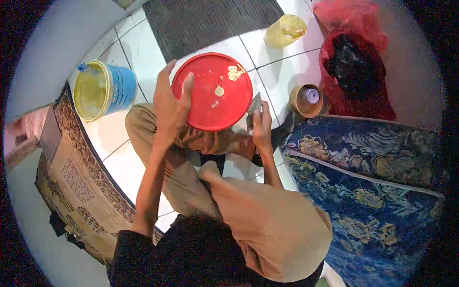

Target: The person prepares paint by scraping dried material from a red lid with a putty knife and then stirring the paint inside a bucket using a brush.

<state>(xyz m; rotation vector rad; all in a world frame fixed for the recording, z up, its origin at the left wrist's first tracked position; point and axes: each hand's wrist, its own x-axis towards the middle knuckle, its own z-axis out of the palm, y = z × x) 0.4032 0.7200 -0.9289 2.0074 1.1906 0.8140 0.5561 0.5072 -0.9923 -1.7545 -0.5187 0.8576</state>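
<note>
A round red lid [205,103] with a raised rim is tilted up in front of me, above my crossed legs. Pale yellowish smears [234,72] stick to its face at the middle and upper right. My left hand [172,98] grips the lid's left edge, thumb over the face and fingers around the rim. Beside the lid's lower right edge, my right hand [261,125] is closed on a flat metal scraper [254,106], its blade pointing up. Whether the blade touches the rim, I cannot tell.
At left stands a blue-and-yellow bucket [122,88]. A yellow container [282,34] and a brown cup [301,107] with a whitish round piece inside stand at right. Beyond are a red plastic bag [334,14], a dark mat [205,19], a blue floral mattress [334,191] and a brown patterned rug [91,186].
</note>
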